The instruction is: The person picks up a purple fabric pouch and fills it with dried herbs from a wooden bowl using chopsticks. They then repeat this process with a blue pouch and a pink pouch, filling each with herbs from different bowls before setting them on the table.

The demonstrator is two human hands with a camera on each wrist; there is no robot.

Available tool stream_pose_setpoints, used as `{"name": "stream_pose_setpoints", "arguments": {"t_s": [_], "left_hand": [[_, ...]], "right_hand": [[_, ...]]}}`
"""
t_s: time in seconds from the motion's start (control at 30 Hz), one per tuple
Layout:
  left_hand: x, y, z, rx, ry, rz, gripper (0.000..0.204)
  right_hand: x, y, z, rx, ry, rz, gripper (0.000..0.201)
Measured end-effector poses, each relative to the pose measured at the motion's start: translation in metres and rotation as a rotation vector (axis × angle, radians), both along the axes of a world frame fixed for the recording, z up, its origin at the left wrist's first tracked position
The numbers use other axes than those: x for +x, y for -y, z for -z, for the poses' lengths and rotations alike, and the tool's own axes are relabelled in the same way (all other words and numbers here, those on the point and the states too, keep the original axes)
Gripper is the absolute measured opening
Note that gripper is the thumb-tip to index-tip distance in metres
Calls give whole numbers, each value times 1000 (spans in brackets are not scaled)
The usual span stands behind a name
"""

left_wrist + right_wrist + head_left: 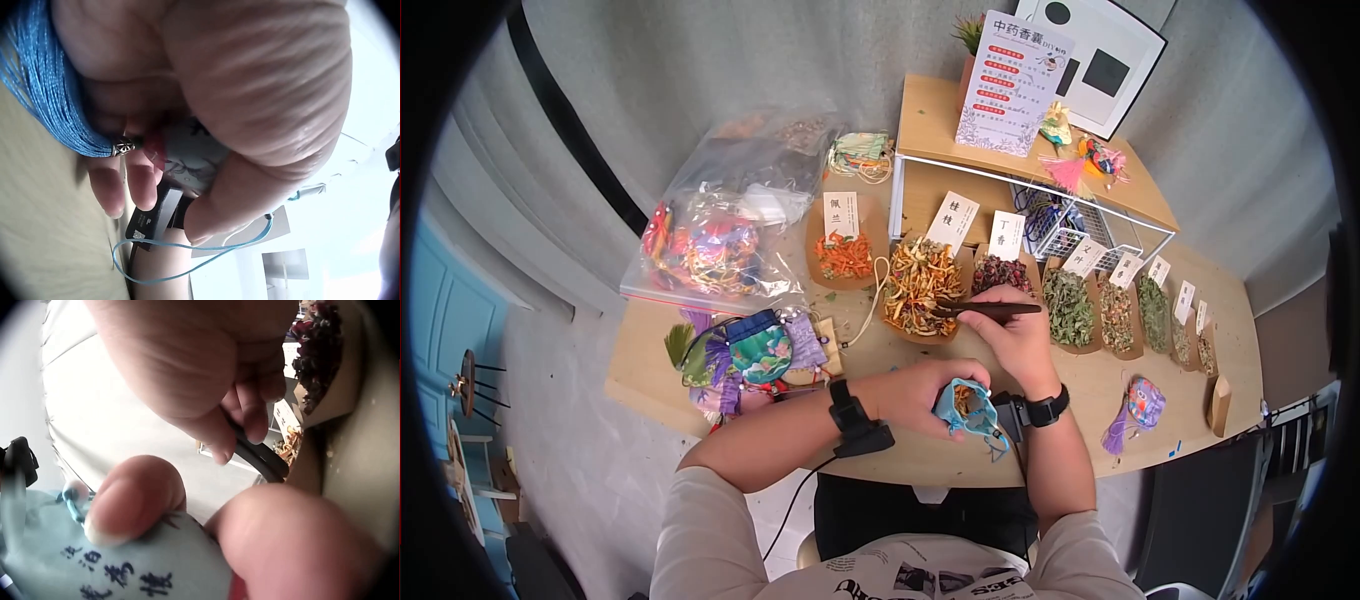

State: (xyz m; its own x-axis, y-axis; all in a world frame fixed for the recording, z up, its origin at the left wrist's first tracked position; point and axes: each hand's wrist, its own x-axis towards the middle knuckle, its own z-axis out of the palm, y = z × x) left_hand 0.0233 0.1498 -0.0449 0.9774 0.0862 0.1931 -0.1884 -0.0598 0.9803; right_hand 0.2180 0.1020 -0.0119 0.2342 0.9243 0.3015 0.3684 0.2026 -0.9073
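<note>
My left hand grips a light blue drawstring sachet near the table's front edge. Its mouth faces up, with dried herb pieces visible inside. A blue tassel hangs from the sachet in the left wrist view, and dark characters mark its side in the right wrist view. Between thumb and fingers, my right hand holds dark tongs. Their tips reach over the front of a paper tray heaped with yellow-brown dried slices.
Several labelled trays of herbs curve rightward, including green leaves. Finished-looking sachets lie piled at left below a clear plastic bag. A purple-tasselled sachet lies at right. Behind stands a wooden shelf with a sign.
</note>
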Motion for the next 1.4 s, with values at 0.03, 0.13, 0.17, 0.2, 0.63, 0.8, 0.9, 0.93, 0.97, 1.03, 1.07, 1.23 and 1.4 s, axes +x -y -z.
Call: {"name": "stream_pose_setpoints", "arguments": {"t_s": [0.03, 0.13, 0.17, 0.2, 0.63, 0.8, 0.9, 0.93, 0.97, 1.03, 1.07, 1.23, 1.4], "left_hand": [[0, 1, 1, -11, -16, -10, 57], [-1, 1, 1, 7, -39, -27, 59], [-1, 1, 1, 7, -39, -27, 59], [-2, 0, 0, 29, -44, -32, 60], [-1, -1, 4, 83, -32, -60, 61], [-1, 0, 2, 92, -23, -67, 62], [-1, -1, 4, 89, -16, -69, 62], [-1, -1, 5, 86, -16, -70, 63], [-1, -1, 5, 87, -16, -70, 63], [0, -2, 6, 62, -13, -72, 61], [0, -1, 5, 63, -13, -71, 61], [0, 2, 9, -33, 45, -174, 56], [1, 2, -6, -200, -48, -160, 48]], "right_hand": [[-1, -1, 1, 7, 38, -17, 18], [-3, -2, 2, 21, 48, -41, 19], [-3, -2, 2, 21, 48, -41, 19], [-4, -2, 1, 35, 87, -30, 19], [-5, -4, 3, 72, 100, -3, 20], [-6, -4, 3, 77, 132, -9, 17], [-7, -4, 3, 85, 94, -4, 15], [-7, -4, 3, 85, 84, 9, 14], [-6, -4, 3, 86, 84, 9, 14], [-5, -4, 2, 75, 57, 25, 12], [-4, -3, 2, 76, 57, 26, 12], [5, -4, 2, 44, -200, 79, 10], [17, -3, -2, 89, -402, 72, 11]]}}
